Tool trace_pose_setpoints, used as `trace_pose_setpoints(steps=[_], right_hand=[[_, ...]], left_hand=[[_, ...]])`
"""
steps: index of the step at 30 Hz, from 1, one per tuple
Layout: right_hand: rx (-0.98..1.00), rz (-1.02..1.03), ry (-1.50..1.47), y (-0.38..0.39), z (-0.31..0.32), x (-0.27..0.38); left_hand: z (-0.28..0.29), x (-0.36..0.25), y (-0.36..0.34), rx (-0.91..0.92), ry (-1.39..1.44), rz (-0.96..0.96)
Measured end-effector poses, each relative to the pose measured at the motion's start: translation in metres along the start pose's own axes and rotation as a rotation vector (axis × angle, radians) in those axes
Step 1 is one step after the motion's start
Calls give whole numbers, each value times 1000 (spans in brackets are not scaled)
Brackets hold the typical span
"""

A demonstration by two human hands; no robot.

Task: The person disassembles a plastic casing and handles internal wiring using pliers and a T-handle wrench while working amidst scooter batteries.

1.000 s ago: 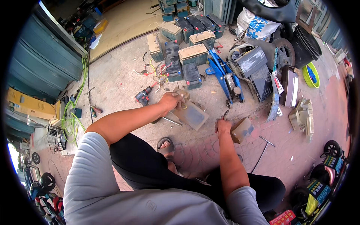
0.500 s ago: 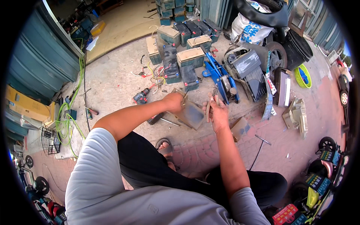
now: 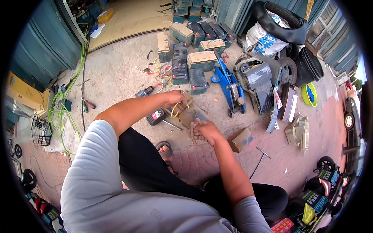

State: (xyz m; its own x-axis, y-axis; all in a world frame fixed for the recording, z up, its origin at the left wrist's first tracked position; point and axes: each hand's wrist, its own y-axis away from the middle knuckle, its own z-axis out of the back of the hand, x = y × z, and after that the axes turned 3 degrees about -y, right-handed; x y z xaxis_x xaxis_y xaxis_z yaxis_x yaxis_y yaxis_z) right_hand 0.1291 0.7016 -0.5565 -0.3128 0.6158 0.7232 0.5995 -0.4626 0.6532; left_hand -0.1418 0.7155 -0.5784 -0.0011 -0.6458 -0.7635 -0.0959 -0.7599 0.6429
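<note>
My right hand (image 3: pixel 208 133) grips a pair of pliers (image 3: pixel 193 134), its handles in the palm and its jaws pointing away from me over a brown battery case (image 3: pixel 200 112). My left hand (image 3: pixel 175 99) is closed at the far left part of the case. A loop of yellow wire (image 3: pixel 173 112) comes out under its fingers, which seem to pinch it; the exact grip is partly hidden. Just right of the pliers, a second brown box-like battery (image 3: pixel 241 139) stands on the paving. A black and red battery pack (image 3: pixel 156 117) lies left of the case, near a metal rod.
Batteries (image 3: pixel 202 61) stand grouped ahead, with loose wires (image 3: pixel 157 72) and a cordless drill (image 3: pixel 145 92) before them. Right of these are a blue floor jack (image 3: pixel 229 85), scooter parts (image 3: pixel 258 77) and a green basin (image 3: pixel 309 94). A T-handle tool (image 3: pixel 260 162) lies near my right knee.
My right hand and the pliers have moved left and nearer, over the case. A yellow wire loop now shows below my left hand. The whole view has shifted slightly.
</note>
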Motion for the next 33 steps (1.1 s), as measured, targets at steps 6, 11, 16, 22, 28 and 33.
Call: trace_pose_setpoints(steps=[6,11,16,22,28,33], right_hand=[[16,-162,155,-30,5,18],[-3,-192,298,-37,3,34],[-13,-170,327,-45,10,38],[-29,-143,530,-40,5,48],[-39,-100,581,-55,10,39],[-30,-194,439,-54,10,36]], left_hand=[[6,0,-1,75,-28,-6],[11,3,-1,80,-48,-16],[15,5,-5,116,-64,-19],[14,4,-5,123,-89,-33],[14,3,-4,114,-100,-41],[17,6,-8,113,-108,-47]])
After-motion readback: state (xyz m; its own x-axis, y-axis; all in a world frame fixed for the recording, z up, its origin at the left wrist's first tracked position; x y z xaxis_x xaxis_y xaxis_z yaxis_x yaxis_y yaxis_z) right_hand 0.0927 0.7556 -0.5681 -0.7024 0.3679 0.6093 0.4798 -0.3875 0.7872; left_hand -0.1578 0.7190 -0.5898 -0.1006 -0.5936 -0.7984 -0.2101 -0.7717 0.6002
